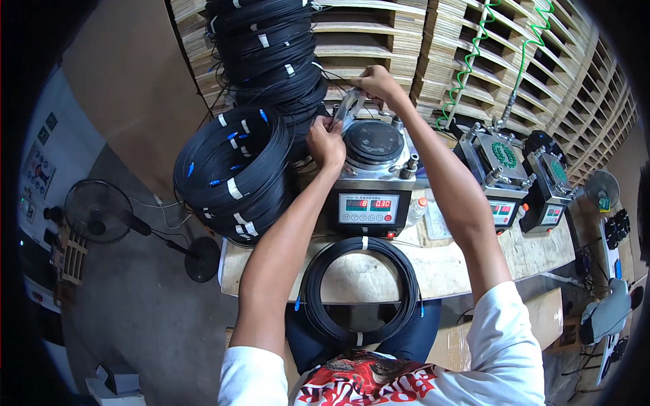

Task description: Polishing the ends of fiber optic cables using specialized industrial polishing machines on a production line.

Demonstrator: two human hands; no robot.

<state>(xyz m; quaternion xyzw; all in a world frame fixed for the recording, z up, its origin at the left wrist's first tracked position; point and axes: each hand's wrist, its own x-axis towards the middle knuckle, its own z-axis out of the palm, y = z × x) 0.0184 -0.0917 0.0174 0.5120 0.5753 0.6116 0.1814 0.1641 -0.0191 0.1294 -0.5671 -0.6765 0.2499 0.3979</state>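
Note:
Both arms reach forward over a fibre polishing machine [374, 166] with a round dark platen [374, 140] and a lit red display. Behind the platen's left side, a clear, shiny piece of plastic [348, 108] is stretched between my hands; its exact kind is hard to make out. My left hand [326, 141] pinches its near end, fingers closed. Higher and to the right, my right hand [376, 84] grips the far end. A coil of black cable [313, 284] with blue connectors lies at the table's front edge, partly over my lap.
Coiled black cables stand in a near stack [254, 196] and a taller stack [271, 74] at left. Two more polishing machines [497, 162] with green-dotted fixtures are at right, beside a small bottle [418, 208]. Wooden pallets [365, 40] rise behind. A fan [95, 211] stands left; a person [606, 311] sits far right.

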